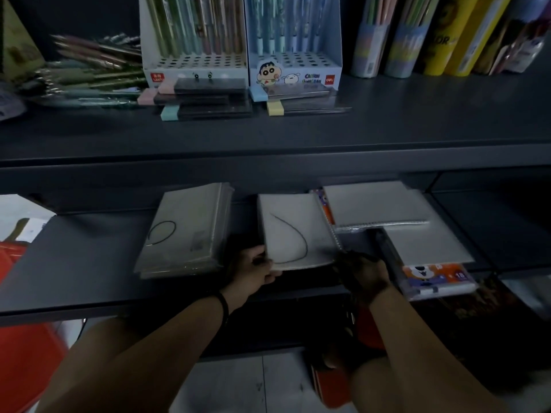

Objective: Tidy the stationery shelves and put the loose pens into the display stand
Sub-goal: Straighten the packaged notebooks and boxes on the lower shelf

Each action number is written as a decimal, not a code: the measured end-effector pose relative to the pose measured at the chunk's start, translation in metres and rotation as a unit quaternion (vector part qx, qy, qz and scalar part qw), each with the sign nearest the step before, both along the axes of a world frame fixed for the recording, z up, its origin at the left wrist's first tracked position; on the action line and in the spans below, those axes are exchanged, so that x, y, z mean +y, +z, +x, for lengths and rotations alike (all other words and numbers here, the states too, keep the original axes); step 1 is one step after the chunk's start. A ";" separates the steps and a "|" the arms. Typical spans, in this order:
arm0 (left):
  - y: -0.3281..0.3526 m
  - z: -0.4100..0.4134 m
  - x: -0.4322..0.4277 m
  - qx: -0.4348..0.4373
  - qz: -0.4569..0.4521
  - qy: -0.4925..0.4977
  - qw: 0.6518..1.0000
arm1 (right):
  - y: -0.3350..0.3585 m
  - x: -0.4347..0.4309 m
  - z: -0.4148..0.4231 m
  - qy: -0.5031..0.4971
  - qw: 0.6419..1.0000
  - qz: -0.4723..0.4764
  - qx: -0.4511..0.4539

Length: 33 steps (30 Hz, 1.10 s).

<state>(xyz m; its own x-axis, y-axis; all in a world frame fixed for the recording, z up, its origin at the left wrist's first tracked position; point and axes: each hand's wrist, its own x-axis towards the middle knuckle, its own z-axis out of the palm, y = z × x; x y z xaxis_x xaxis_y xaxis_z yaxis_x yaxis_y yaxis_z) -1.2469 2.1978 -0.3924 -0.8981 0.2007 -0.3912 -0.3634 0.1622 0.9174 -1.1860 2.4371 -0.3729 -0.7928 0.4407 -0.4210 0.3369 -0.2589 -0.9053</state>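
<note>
Step in hand, as I judge it: squaring notebooks on the lower shelf (89, 263); the pens are not yet touched.
- Wrapped notebook stack (185, 231): lies askew, just left of your hands.
- Left hand (256, 271): pinches the near left corner of the spiral notebook (295, 231), thumb on the cover.
- Right hand (365, 272): at the near right corner, in shadow; grip cannot be told.
- Next move calls for setting this notebook flat and square, then reaching up left.

Upper shelf (417, 120):
- Loose pens (89, 70): heaped at far left, outside any holder.
- Left display stand (193, 62): back rows filled, front holes vacant.
- Right display stand (298, 61): likewise, front holes free.
</note>
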 end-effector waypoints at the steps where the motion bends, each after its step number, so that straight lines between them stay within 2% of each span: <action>1: 0.002 -0.002 -0.002 0.007 -0.003 -0.004 1.000 | 0.002 -0.002 0.002 0.002 1.000 -0.006 -0.011; 3: 0.007 -0.004 -0.007 0.021 -0.006 -0.005 1.000 | 0.009 -0.008 0.004 0.014 1.000 -0.004 -0.006; 7: 0.026 -0.001 -0.025 0.064 -0.006 0.005 0.998 | 0.017 -0.023 0.001 0.038 0.993 -0.108 0.042; 13: 0.050 0.001 -0.072 0.142 0.006 0.047 0.989 | 0.032 -0.058 -0.008 0.054 0.989 -0.110 0.084; 20: 0.055 0.001 -0.137 0.182 -0.123 0.126 0.967 | 0.032 -0.131 -0.024 0.084 0.987 -0.061 0.124; 26: 0.058 0.002 -0.178 0.187 -0.244 0.239 0.921 | 0.025 -0.184 -0.038 0.132 0.979 -0.049 0.145; 33: 0.049 -0.003 -0.207 0.162 -0.321 0.228 0.905 | 0.014 -0.221 -0.051 0.155 0.977 -0.012 0.150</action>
<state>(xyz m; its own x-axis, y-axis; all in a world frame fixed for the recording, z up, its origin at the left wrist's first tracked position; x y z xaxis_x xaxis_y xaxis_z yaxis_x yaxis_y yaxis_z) -1.2504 1.9912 -0.3433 -0.9192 -0.3938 0.0033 -0.2546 0.6005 0.7580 -1.2369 2.2162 -0.3587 -0.9755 0.1538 -0.1572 0.1235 -0.2082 -0.9703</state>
